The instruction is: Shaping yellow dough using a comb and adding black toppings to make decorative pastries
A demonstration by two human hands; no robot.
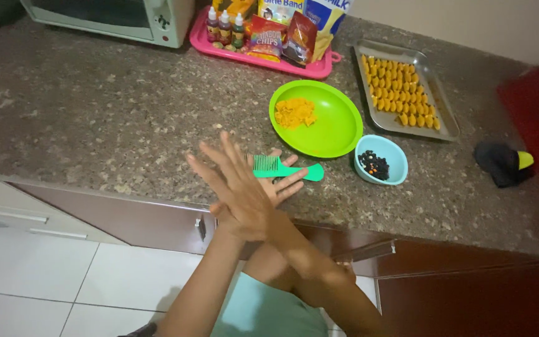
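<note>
Crossed hands, green comb, green plate beside blue bowl

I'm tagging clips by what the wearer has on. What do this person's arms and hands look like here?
Both hands are bare: no gloves, rings, watch or bracelets show on the left hand or the right hand. The forearms are bare too, with no sleeves in view. A light teal garment shows below.

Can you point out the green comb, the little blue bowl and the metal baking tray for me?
green comb [307, 173]: head view, on its handle.
blue bowl [389, 146]: head view, on its inner far wall.
metal baking tray [445, 118]: head view, on its bare right rim.
</note>
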